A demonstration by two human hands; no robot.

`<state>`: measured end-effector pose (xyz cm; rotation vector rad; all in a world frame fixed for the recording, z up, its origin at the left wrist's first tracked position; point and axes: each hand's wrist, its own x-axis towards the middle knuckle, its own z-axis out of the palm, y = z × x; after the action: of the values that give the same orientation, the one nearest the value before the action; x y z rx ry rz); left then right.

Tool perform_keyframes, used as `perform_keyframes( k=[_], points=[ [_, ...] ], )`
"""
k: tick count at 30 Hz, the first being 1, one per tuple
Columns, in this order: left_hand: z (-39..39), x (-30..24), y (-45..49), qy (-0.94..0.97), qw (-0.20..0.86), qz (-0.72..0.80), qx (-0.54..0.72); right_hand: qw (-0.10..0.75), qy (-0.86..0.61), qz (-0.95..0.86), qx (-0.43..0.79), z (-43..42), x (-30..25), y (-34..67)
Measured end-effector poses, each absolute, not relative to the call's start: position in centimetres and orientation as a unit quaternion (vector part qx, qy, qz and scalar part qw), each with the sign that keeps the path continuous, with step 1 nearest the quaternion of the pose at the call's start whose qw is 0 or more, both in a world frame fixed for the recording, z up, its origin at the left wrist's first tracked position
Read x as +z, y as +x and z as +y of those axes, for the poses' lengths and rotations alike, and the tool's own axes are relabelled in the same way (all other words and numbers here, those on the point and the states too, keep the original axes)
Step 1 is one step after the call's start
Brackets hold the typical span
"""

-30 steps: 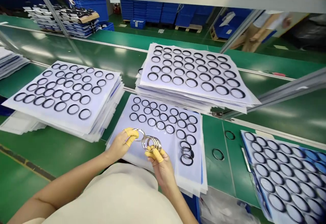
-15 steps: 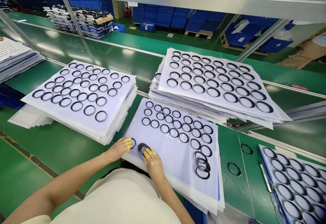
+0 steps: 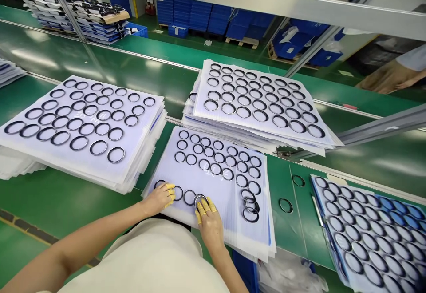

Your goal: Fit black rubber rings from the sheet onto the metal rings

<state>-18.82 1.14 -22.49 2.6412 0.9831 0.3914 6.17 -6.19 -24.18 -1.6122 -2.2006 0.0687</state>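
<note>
View: from the head, looking down at both hands.
Left hand [image 3: 157, 199]: the fingers [image 3: 170, 192], in yellow caps, lay together, touching a black ring [image 3: 155, 184].
Right hand [image 3: 209, 227]: the fingers [image 3: 203, 206] sat a bit apart on another ring [image 3: 199, 199], not clamped.
Rings: in rows on a white sheet [image 3: 219, 199].
Counter: green [image 3: 63, 204], with a loose ring [image 3: 285, 205] beside the sheet.
</note>
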Motion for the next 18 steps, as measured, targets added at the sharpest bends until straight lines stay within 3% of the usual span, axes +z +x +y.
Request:
perform_keyframes(
  k=[18],
  points=[
    [2.3, -20.3, -12.8, 0.933, 0.127, 0.312, 0.123, 0.227, -0.676, -0.697, -0.074, -9.2, -22.6, 15.4]
  ],
)
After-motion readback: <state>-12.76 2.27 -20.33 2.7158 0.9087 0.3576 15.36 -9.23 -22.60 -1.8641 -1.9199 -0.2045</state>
